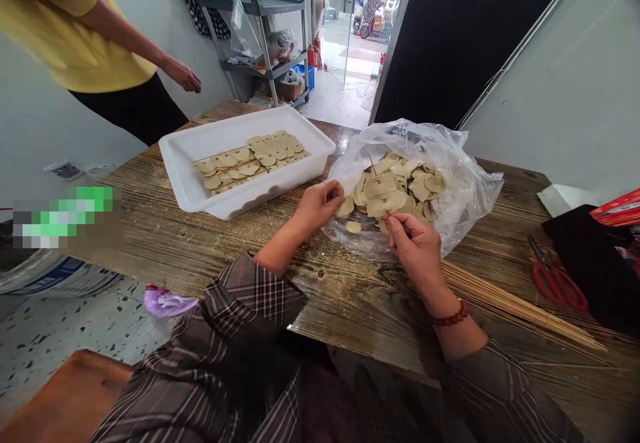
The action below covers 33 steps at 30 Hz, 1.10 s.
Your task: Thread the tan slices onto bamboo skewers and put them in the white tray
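My right hand (415,243) pinches the lower end of a thin wooden skewer (373,164). Threaded on that skewer are a couple of thin beige round slices (385,196), above the pile. My left hand (319,204) is closed, fingertips together at the edge of a single beige slice (345,207), which it seems to pinch. Below both hands, a clear plastic bag (465,179) lies spread out with a heap of loose beige slices (423,186). A white plastic tray (240,206) to the left holds several filled skewers (275,148) in rows.
A bundle of bare skewers (520,306) lies right of my right hand on the wooden table (200,249). Red-handled scissors (557,283) and a black item (590,256) sit farther right. Beyond the tray stand a person in yellow (115,36) and a grey cart (275,6).
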Each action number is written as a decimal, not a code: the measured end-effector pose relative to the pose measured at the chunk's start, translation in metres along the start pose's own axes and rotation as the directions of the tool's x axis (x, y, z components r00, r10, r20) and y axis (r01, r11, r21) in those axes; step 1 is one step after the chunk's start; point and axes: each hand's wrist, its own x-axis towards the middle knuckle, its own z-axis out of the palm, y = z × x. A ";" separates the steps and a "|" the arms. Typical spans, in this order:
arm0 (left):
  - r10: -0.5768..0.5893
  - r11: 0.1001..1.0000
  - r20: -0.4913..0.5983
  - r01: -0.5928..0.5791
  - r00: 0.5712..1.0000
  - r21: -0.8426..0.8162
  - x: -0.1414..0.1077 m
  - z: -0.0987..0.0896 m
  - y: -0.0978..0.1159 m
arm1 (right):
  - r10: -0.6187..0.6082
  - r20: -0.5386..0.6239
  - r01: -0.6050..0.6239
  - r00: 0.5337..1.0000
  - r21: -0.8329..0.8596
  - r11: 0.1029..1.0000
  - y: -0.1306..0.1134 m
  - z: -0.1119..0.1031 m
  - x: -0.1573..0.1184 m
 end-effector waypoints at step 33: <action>-0.426 0.641 -0.201 0.137 0.882 -0.755 0.004 -0.026 0.004 | -0.052 0.323 0.071 0.945 -0.049 0.996 0.000 0.004 -0.007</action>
